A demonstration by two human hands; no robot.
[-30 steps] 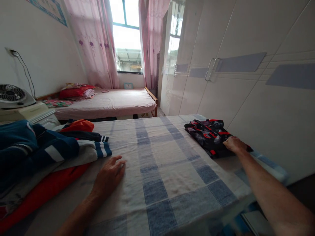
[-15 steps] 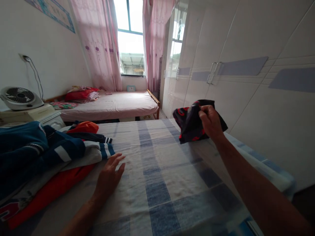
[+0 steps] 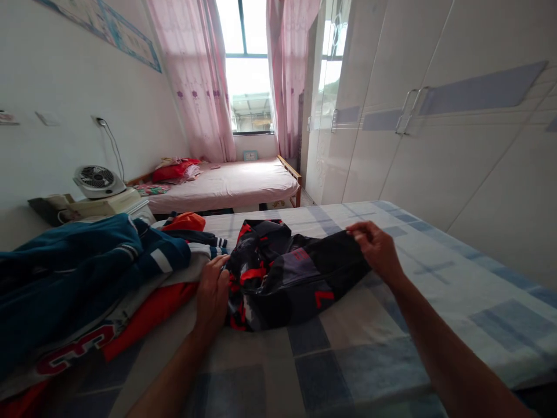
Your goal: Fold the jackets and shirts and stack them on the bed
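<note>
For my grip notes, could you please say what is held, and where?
The right hand pinches a black-red garment by its right end; the left hand touches its left edge.

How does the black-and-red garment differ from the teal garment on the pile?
Colour: the black-and-red garment has grey panels; the teal garment has white bands.
Place: the black-and-red garment lies on the checked sheet; the teal garment lies over other clothes.
Contact: the right hand pinches and the left hand touches the black-and-red garment; neither holds the teal garment.
Both look creased.
</note>
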